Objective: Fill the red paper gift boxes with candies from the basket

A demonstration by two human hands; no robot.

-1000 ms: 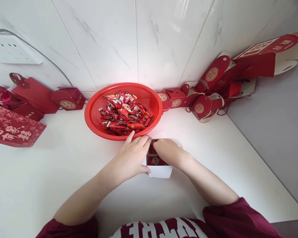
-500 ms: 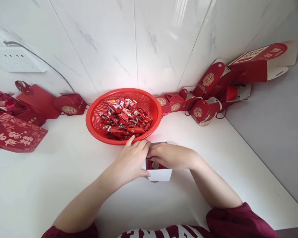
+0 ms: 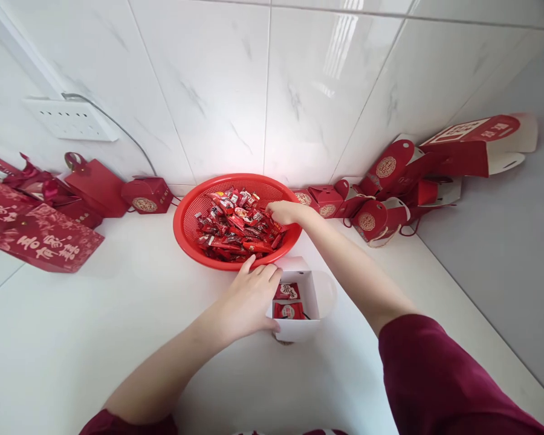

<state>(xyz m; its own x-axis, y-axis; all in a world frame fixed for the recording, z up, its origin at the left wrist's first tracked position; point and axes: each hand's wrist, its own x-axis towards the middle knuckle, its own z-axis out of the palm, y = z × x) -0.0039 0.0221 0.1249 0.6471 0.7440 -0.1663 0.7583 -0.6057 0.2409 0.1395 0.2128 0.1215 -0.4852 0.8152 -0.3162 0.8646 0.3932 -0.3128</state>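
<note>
My left hand (image 3: 254, 296) grips the left side of a small open box (image 3: 309, 329), thumb at the near wall and fingers over the far left edge. White inside, the box stands on the counter with its flaps folded out. Two red wrapped candies (image 3: 289, 311) lie at its bottom. Beyond it, a red plastic basket (image 3: 181, 226) holds a heap of red wrapped candies (image 3: 240, 232). My right hand (image 3: 284, 211) reaches over the basket's right rim into the heap, fingers curled down and pressed together; whatever is at the fingertips is hidden.
Red gift boxes (image 3: 372, 219) crowd the back right corner along the wall. To the left stand a small red box (image 3: 147, 194) and red gift bags (image 3: 49, 238). A power strip (image 3: 70, 119) with a cable is on the tiled wall (image 3: 217, 90).
My right hand has left the box and moved up into the basket. Two candies now show in the box, which my left hand still holds. The view has shifted slightly.
</note>
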